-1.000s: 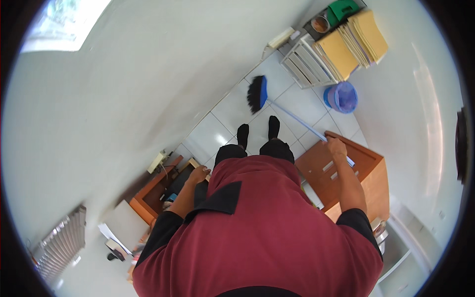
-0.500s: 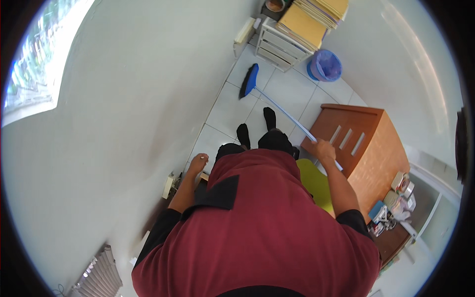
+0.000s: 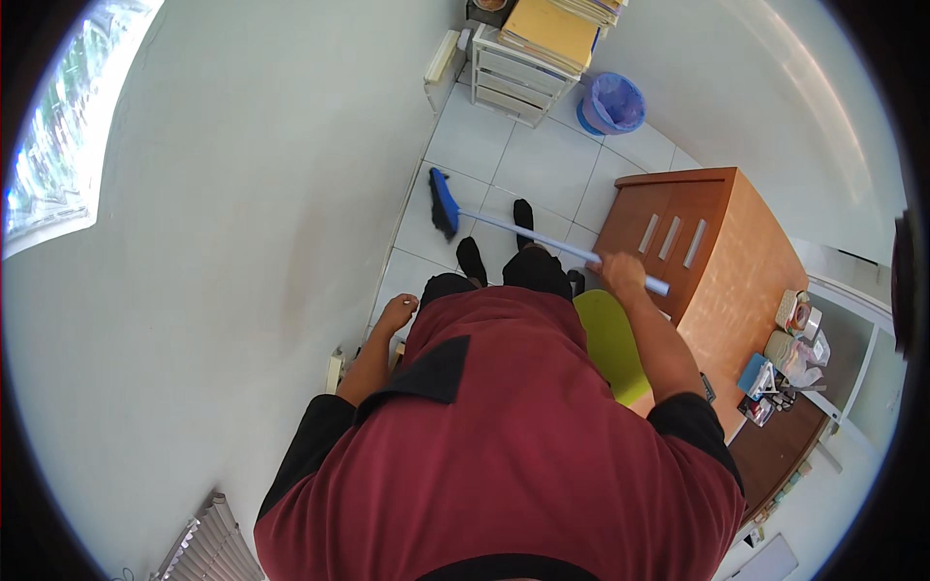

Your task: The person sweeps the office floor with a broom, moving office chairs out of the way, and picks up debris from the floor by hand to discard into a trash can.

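Observation:
My right hand (image 3: 623, 273) is closed round the pale blue handle of a broom (image 3: 528, 235), near its upper end, beside the wooden drawer cabinet. The blue broom head with dark bristles (image 3: 445, 204) lies low over the white tiles, left of my feet and close to the wall. Across my black-socked feet (image 3: 472, 259) runs the slanting handle. On the left, my left hand (image 3: 398, 312) hangs next to the wall, its fingers curled in. Whether anything small sits in those fingers I cannot make out.
A brown drawer cabinet (image 3: 668, 228) stands at the right, by a green chair (image 3: 610, 344). Farther off are a blue lined bin (image 3: 614, 104) and a white drawer unit (image 3: 523, 82) topped with yellow folders (image 3: 552, 34). A wall (image 3: 262, 194) borders the left.
The broom head has swung left and nearer, toward the wall and my feet. My right hand has shifted slightly up and left with the handle. The left hand remains curled.

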### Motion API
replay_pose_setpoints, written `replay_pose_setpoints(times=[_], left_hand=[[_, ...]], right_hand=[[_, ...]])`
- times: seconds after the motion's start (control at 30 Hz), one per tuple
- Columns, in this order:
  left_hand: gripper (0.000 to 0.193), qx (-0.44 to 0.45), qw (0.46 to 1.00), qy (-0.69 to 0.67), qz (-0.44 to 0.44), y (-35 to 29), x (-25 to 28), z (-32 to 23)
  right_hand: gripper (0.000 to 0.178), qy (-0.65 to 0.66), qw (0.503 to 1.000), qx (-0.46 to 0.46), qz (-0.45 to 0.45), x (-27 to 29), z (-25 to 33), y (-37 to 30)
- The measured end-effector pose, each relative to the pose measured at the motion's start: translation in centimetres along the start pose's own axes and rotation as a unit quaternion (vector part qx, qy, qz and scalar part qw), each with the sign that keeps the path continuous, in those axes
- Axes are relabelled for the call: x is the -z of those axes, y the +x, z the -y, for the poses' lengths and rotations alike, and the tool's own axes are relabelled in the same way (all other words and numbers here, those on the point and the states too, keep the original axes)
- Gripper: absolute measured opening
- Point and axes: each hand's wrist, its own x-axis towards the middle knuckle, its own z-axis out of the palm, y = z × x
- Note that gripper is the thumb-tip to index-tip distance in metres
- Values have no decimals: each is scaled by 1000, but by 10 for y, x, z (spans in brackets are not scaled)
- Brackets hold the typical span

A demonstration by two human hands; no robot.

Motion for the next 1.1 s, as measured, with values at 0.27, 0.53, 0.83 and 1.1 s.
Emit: replay_pose_setpoints(times=[0.27, 0.53, 0.83, 1.1], left_hand=[[32, 14, 994, -81, -65, -21, 30, 5], [49, -133, 977, 166, 1, 6, -11, -78], [39, -243, 810, 410, 342, 45, -55, -215], [32, -278, 785, 439, 339, 85, -57, -273]], right_hand=[[32, -116, 984, -113, -81, 44, -124, 14], [33, 1, 973, -220, -70, 110, -110, -113], [24, -30, 978, -207, -2, 99, -101, -35], [16, -74, 979, -169, -90, 36, -131, 120]])
